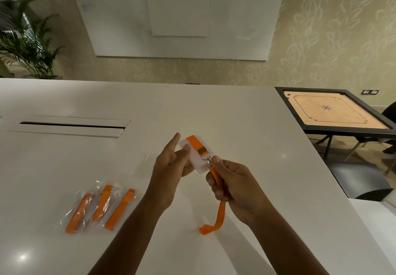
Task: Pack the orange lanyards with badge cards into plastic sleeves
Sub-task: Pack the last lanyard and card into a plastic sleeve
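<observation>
My left hand (171, 163) holds a white badge card (196, 164) above the white table (246, 125), thumb on its face and index finger pointing up. An orange lanyard (220, 212) lies across the card, joined by a metal clip (206, 157). My right hand (233, 181) grips the strap just below the clip; the strap's loose loop hangs down and touches the table. Three packed orange lanyards in clear plastic sleeves (100, 207) lie side by side at the left. An empty clear sleeve (145, 162) rests faintly visible on the table left of my left hand.
A long cable slot (70, 126) is set into the table at the far left. A carrom board (334, 112) on a black stand sits beyond the table's right edge. A potted palm (27, 39) stands at the far left wall.
</observation>
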Demonstrator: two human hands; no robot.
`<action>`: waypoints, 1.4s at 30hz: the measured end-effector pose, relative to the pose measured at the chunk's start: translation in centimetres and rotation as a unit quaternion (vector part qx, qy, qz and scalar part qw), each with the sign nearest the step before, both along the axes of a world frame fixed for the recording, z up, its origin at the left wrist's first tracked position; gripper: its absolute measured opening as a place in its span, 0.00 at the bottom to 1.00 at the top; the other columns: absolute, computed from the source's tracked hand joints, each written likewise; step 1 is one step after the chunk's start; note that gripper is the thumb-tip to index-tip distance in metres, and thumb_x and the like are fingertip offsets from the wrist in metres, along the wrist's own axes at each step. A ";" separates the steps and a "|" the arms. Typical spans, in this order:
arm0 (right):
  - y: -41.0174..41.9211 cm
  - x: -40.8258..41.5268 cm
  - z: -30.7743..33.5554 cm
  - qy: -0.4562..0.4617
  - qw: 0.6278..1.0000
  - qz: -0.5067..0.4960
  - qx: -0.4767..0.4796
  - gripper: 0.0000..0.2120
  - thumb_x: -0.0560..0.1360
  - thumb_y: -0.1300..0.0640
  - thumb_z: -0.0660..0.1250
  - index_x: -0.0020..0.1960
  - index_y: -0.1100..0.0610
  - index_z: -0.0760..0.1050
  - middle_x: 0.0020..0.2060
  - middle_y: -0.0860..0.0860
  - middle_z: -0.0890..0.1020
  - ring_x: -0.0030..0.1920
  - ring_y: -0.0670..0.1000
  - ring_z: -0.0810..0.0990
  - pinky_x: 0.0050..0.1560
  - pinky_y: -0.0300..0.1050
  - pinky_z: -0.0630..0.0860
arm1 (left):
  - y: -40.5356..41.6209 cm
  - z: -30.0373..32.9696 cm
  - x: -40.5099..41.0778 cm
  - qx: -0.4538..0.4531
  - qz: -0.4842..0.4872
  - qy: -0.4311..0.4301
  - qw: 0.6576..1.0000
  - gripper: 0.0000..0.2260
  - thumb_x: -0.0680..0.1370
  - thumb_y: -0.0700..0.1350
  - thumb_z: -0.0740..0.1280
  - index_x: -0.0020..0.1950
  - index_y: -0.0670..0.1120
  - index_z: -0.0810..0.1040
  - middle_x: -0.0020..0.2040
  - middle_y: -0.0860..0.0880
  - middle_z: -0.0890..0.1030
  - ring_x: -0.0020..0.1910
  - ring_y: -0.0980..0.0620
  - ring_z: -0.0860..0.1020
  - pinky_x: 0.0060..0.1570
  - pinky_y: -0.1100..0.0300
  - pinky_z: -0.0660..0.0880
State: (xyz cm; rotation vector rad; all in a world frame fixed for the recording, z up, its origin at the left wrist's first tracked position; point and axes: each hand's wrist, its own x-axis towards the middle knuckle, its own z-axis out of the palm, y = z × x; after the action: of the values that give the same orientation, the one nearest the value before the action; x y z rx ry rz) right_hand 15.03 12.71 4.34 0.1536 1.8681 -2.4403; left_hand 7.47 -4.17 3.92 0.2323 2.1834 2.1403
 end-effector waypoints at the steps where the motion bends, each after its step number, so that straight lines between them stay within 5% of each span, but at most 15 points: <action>1: -0.1 0.0 0.0 0.000 1.000 0.001 0.007 0.19 0.83 0.43 0.64 0.54 0.56 0.86 0.36 0.56 0.83 0.26 0.48 0.70 0.27 0.38 0.69 | 0.0 0.1 -0.1 0.006 -0.004 -0.014 1.000 0.30 0.80 0.52 0.68 0.82 0.56 0.64 0.69 0.49 0.81 0.61 0.50 0.84 0.51 0.59 0.84; 6: -0.6 -0.2 0.1 -0.005 0.999 0.000 0.046 0.21 0.81 0.40 0.64 0.51 0.55 0.87 0.35 0.56 0.84 0.27 0.49 0.71 0.27 0.40 0.69 | 0.0 0.8 -0.5 0.071 0.001 -0.039 0.997 0.31 0.81 0.41 0.70 0.82 0.51 0.63 0.67 0.43 0.82 0.62 0.42 0.84 0.62 0.41 0.81; 15: -0.2 -0.2 0.5 -0.037 0.998 0.003 0.048 0.21 0.86 0.43 0.61 0.51 0.55 0.88 0.35 0.56 0.81 0.27 0.48 0.72 0.29 0.41 0.68 | 0.3 1.4 0.0 -0.037 0.049 0.076 0.995 0.34 0.79 0.49 0.70 0.83 0.53 0.62 0.71 0.47 0.80 0.65 0.45 0.82 0.62 0.42 0.81; 21: 0.4 0.1 1.0 -0.054 0.997 0.014 0.047 0.25 0.86 0.42 0.58 0.52 0.57 0.87 0.34 0.55 0.80 0.27 0.48 0.74 0.29 0.39 0.72 | 0.5 1.8 0.5 -0.113 0.074 0.210 0.968 0.28 0.81 0.50 0.68 0.80 0.54 0.65 0.71 0.53 0.79 0.64 0.57 0.80 0.60 0.65 0.78; 25: 0.6 0.2 1.6 -0.051 0.998 0.024 0.037 0.28 0.86 0.39 0.56 0.53 0.57 0.88 0.35 0.55 0.81 0.28 0.48 0.75 0.29 0.40 0.71 | 0.6 1.7 0.8 -0.154 0.037 0.288 0.945 0.22 0.82 0.49 0.66 0.76 0.57 0.68 0.68 0.65 0.76 0.62 0.74 0.76 0.60 0.76 0.73; 30: 0.8 0.0 2.2 -0.051 0.998 0.034 0.023 0.33 0.83 0.34 0.54 0.53 0.58 0.87 0.35 0.55 0.81 0.28 0.48 0.74 0.29 0.40 0.70 | 0.6 1.0 0.8 -0.202 -0.030 0.366 0.908 0.19 0.85 0.41 0.65 0.76 0.50 0.73 0.69 0.58 0.78 0.65 0.71 0.77 0.65 0.64 0.77; 36: 1.2 0.1 2.1 -0.061 0.997 0.047 0.002 0.36 0.83 0.31 0.53 0.55 0.59 0.86 0.35 0.54 0.80 0.29 0.47 0.74 0.30 0.40 0.69 | 0.1 -0.3 0.1 -0.237 -0.089 0.427 0.868 0.20 0.84 0.32 0.64 0.75 0.42 0.75 0.71 0.50 0.80 0.73 0.52 0.77 0.75 0.46 0.70; 42: 1.1 0.1 1.9 -0.019 0.999 0.037 0.027 0.28 0.84 0.37 0.59 0.55 0.57 0.88 0.35 0.54 0.80 0.28 0.48 0.74 0.29 0.40 0.68 | -0.1 -1.1 -0.4 -0.257 -0.114 0.459 0.843 0.23 0.80 0.26 0.65 0.74 0.40 0.75 0.73 0.49 0.77 0.74 0.45 0.75 0.75 0.36 0.67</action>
State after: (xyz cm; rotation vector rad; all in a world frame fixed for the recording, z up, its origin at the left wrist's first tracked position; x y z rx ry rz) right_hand 15.18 13.81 6.28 0.1307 1.8890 -2.3253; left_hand 7.09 -4.28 2.80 1.6407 2.8399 1.3211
